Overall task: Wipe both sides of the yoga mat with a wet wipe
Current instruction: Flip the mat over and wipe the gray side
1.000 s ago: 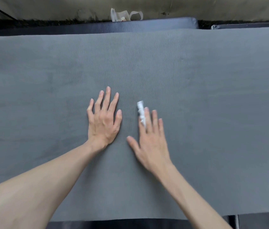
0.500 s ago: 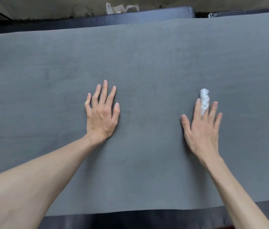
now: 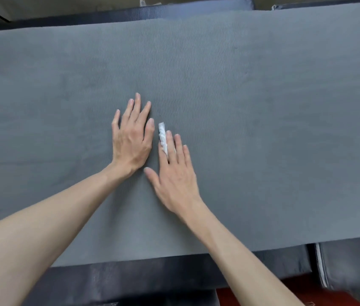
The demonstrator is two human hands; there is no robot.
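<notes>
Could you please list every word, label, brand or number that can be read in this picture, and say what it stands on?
None can be read: the grey textured yoga mat, the crumpled white wet wipe and the dark padded cushions show no print or label.

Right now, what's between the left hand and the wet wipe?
Only a narrow strip of bare yoga mat separates left hand from wet wipe, per the head view.
</notes>
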